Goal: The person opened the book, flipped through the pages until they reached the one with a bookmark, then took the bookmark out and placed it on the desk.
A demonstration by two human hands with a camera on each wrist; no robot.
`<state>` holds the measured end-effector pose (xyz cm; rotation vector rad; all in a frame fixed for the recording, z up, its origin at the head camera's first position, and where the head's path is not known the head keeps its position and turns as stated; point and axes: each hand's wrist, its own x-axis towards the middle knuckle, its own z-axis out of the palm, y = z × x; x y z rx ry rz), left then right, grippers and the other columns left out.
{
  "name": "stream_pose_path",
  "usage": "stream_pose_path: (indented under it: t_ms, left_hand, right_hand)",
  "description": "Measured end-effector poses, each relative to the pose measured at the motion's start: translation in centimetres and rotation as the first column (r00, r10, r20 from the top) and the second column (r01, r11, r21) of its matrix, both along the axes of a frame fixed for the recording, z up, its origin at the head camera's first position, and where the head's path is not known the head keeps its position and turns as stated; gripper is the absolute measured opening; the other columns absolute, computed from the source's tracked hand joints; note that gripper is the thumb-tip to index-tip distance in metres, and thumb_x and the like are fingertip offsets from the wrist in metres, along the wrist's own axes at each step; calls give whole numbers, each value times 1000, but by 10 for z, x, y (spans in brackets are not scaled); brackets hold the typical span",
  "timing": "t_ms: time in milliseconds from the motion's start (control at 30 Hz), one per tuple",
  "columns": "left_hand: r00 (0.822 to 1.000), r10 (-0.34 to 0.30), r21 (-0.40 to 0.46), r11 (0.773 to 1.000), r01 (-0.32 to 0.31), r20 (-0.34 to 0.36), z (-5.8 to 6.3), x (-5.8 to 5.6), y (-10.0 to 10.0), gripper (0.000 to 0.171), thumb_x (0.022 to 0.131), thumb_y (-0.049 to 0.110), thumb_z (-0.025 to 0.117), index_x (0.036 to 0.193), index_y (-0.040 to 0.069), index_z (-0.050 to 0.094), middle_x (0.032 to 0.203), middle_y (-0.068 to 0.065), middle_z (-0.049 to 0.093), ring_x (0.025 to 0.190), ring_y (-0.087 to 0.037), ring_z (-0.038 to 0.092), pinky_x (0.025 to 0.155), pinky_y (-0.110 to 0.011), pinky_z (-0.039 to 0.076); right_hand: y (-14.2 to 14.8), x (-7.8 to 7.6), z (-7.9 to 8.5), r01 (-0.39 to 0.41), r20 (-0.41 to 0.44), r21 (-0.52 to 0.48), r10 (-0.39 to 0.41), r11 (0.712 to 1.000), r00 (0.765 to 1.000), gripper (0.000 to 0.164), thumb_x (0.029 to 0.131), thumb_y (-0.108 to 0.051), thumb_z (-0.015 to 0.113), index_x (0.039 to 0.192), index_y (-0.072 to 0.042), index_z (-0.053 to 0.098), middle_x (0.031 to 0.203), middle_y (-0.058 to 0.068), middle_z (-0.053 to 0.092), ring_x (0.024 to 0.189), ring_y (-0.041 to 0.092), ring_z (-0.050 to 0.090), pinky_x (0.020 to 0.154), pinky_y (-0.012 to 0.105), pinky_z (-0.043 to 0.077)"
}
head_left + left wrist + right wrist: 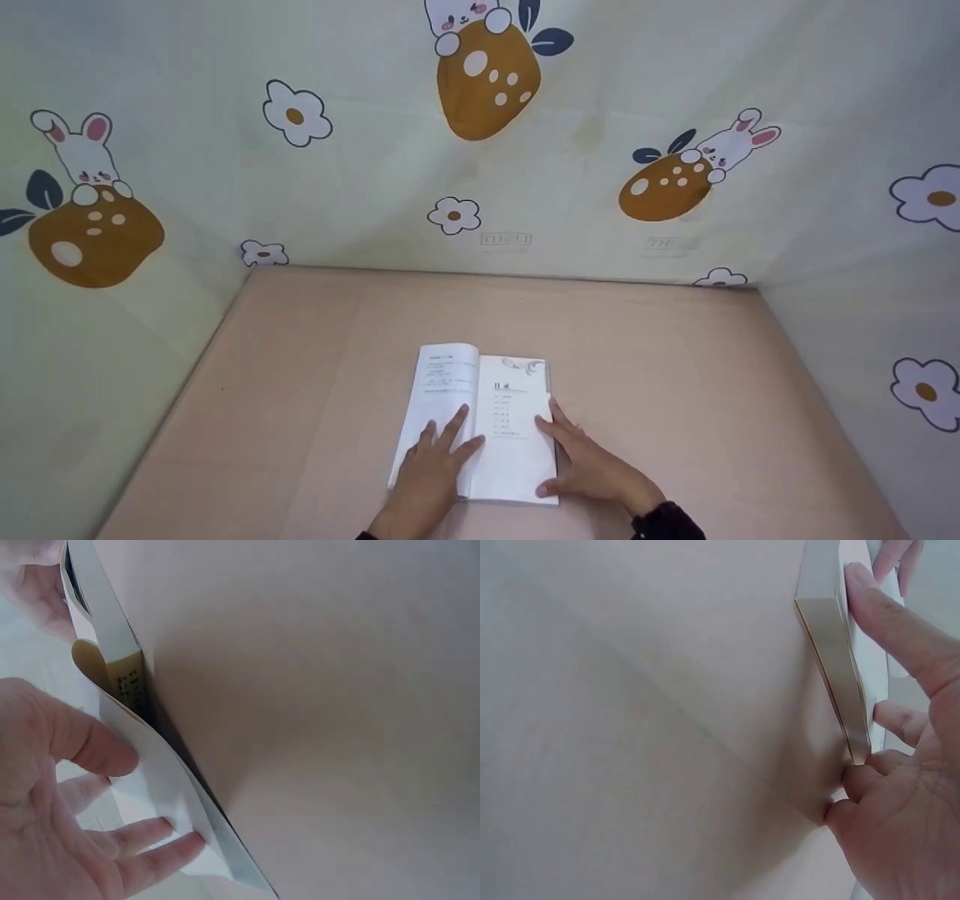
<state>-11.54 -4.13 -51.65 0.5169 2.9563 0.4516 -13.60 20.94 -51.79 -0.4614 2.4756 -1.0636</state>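
An open book (517,465) lies on the table, with a short printed list on its right page. Its left page (442,375) curves up at the spine. My left hand (431,469) rests on the left page with fingers spread, and in the left wrist view the thumb and fingertips touch the white paper (161,780). At the right edge, my right hand (596,465) has its thumb and a finger on the right page. In the right wrist view, other fingers of the right hand (900,795) bend beside the page block (832,637), near the tabletop.
The pinkish-beige table (315,337) stretches around the book on all sides. Behind it and at both sides hangs pale cloth (360,180) printed with rabbits, orange fruit and flowers. A dark sleeve cuff (667,523) shows at the right wrist.
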Motion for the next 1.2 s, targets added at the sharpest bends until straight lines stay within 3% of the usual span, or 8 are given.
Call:
stream_pose_path:
  t_ms: [167, 300, 500, 667, 933, 1200]
  left_hand:
    - [999, 50, -8, 999, -50, 21, 3, 1, 7, 39, 86, 24, 62, 125, 24, 59, 152, -2, 30, 120, -52, 42, 78, -59, 50]
    - [998, 55, -60, 997, -53, 35, 3, -1, 10, 49, 83, 46, 61, 126, 25, 57, 152, -1, 28, 109, -44, 49, 66, -48, 53]
    - [997, 68, -139, 988, -72, -30, 4, 2, 12, 63, 73, 58, 65, 127, 25, 56, 151, 0, 29, 90, -32, 52, 48, -33, 49]
    - [996, 80, -152, 985, -87, -49, 2, 1, 16, 71, 70, 63, 64, 129, 24, 55, 151, -5, 29, 89, -35, 54, 47, -31, 49]
    - [987, 137, -230, 961, -152, -79, 0, -2, 26, 80, 68, 75, 56, 134, 29, 50, 143, -27, 34, 86, -37, 55, 45, -24, 45]
    - [986, 159, -253, 953, -167, -53, 3, -3, 28, 82, 67, 78, 53, 135, 31, 49, 143, -27, 34, 91, -40, 55, 46, -23, 44]
  right_hand:
    - [1, 0, 1, 2, 14, -13, -2, 1000, 1000, 104, 65, -42, 80, 145, -2, 27, 155, 19, -6, 141, 44, 2, 110, 63, 5]
    - [3, 1, 2, 0, 11, -13, 0, 1000, 1000, 105, 65, -42, 80, 145, -1, 27, 155, 20, -6, 140, 45, 1, 110, 63, 5]
    - [1, -1, 2, -18, 46, -6, 18, 1000, 999, 107, 65, -44, 80, 146, -2, 24, 155, 18, -10, 141, 42, 0, 110, 62, 5]
    - [2, -2, 2, -41, 24, 9, 41, 999, 999, 107, 64, -41, 82, 146, -2, 24, 154, 22, -10, 140, 45, 1, 110, 64, 4]
    - [4, -2, 1, -36, 56, 2, 36, 999, 998, 109, 63, -42, 82, 147, -4, 23, 154, 20, -12, 140, 44, -2, 109, 64, 2]
    - [4, -2, 2, -19, 58, 8, 18, 1000, 998, 109, 63, -44, 82, 147, -5, 23, 155, 18, -11, 140, 44, -2, 110, 63, 2]
